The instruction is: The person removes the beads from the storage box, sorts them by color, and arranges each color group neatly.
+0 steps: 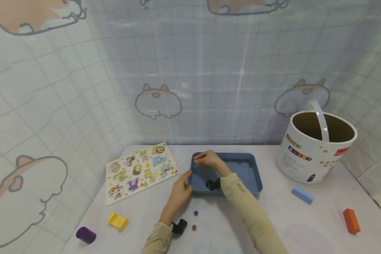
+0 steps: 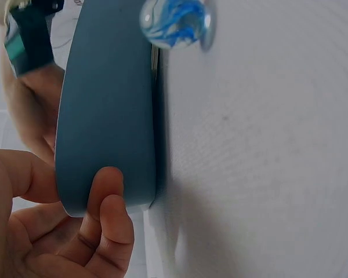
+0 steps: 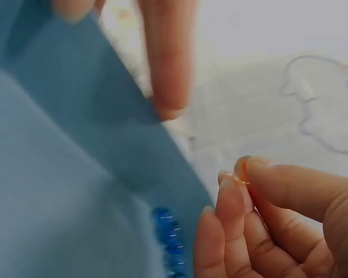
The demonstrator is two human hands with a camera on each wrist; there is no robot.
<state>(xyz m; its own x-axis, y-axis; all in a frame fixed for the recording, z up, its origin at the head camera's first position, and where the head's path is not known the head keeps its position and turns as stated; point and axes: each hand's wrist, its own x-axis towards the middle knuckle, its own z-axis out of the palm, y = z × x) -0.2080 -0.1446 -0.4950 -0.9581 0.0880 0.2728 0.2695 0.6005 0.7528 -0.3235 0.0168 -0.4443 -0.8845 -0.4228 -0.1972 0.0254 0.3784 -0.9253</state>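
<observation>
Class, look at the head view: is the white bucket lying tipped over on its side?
No. The white bucket stands upright on the table, its open top facing up and its handle raised.

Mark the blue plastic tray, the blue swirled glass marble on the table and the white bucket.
Blue plastic tray point(image 1: 255, 176): head view, right rim.
Blue swirled glass marble point(image 2: 175, 22): left wrist view, its middle.
White bucket point(image 1: 300, 160): head view, front wall.
</observation>
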